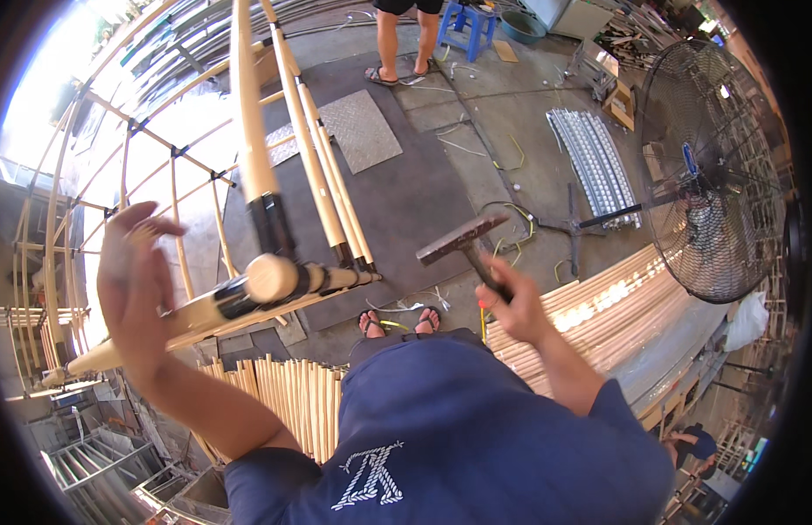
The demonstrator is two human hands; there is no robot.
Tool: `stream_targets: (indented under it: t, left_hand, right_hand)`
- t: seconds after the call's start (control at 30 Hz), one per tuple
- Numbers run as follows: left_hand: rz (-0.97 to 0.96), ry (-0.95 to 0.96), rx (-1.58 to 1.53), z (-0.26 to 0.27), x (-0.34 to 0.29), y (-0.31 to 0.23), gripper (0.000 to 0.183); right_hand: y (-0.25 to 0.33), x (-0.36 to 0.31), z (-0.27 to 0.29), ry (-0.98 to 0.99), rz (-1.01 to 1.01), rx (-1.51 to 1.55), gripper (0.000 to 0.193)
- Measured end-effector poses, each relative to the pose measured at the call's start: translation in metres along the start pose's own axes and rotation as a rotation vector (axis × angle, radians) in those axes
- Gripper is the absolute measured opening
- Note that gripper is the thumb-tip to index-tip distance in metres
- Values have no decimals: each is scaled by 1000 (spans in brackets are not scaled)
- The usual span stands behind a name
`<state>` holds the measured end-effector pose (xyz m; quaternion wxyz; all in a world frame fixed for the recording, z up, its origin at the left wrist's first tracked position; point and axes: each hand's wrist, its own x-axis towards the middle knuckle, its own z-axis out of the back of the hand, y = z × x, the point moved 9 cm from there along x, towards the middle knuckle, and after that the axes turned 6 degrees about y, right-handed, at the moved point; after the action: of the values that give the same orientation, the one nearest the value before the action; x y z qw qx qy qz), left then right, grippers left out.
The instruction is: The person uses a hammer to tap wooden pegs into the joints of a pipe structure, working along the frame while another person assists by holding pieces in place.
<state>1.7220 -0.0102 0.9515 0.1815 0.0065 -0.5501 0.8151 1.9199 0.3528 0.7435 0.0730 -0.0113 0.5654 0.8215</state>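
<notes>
My right hand (521, 308) is wrapped round the dark handle of a hammer (461, 240), its metal head raised in front of me. To the left, a frame of tan poles (248, 114) stands upright, with black joints (270, 226) where the poles meet. A round pole end (272, 278) faces me at the nearest corner. My left hand (136, 271) is lifted beside the frame's near pole (191, 317), slightly blurred, with fingers bent and apart and nothing seen in them. Whether it touches the pole I cannot tell.
Bundled tan poles (607, 311) lie at the right, and more (292, 398) are stacked at my lower left. A large black fan (716, 175) stands at the right near perforated metal strips (591, 162). Another person's legs (404, 44) and a blue stool (467, 28) are at the back.
</notes>
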Motion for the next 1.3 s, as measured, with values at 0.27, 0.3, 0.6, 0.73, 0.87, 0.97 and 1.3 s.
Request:
stream_targets:
  t: [0.27,0.3,0.6,0.73,0.87,0.97,1.3]
  left_hand:
    - [-36,-59,27,36,1,29,30]
    - [13,-174,78,30,3,26,29]
    - [234,-163,235,12,-2,35,37]
    - [440,-40,253,-1,15,23,31]
    - [325,-191,-26,16,-6,24,38]
    - [449,-345,23,35,-16,40,50]
    - [818,-388,-206,31,11,63,35]
  right_hand:
    - [-184,-108,52,-298,-610,123,27]
    - [-180,-104,72,-294,-561,-59,25]
    - [-144,60,103,-31,-426,-284,39]
    - [-146,171,59,151,-216,-264,47]
    - [-114,298,24,479,-40,-470,41]
    - [-95,371,20,635,5,-518,39]
    - [-201,533,94,610,-218,-875,44]
